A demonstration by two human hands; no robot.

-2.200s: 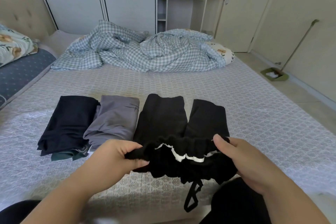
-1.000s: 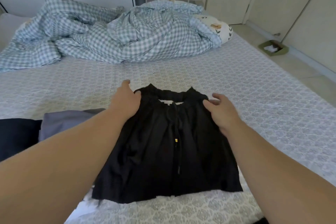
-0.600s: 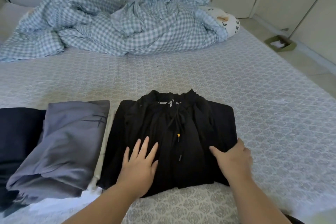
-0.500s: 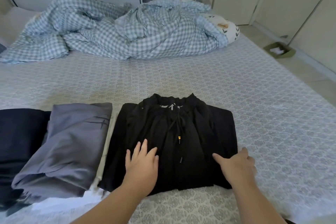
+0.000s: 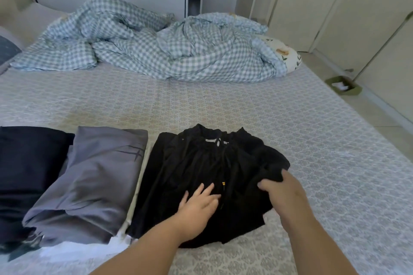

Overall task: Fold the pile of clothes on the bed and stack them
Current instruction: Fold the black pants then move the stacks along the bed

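Black gathered fabric garment [image 5: 201, 174] lies folded on the grey patterned bed cover [image 5: 290, 129], near edge, centre. Long axis runs near-to-far; ruffled drawstring waistband points away toward the far side. Left hand [image 5: 196, 204] flat on its middle, fingers straight and spread, pressing. Right hand [image 5: 282, 190] grips the garment's right edge, fingers curled round bunched cloth. Just left, touching or nearly so: folded grey fabric garment [image 5: 89, 185], then folded dark navy garment [image 5: 26, 174] at frame edge. Crumpled blue-white checked duvet [image 5: 156, 51] well apart at far side, floral pillow [image 5: 286, 56] beside it.
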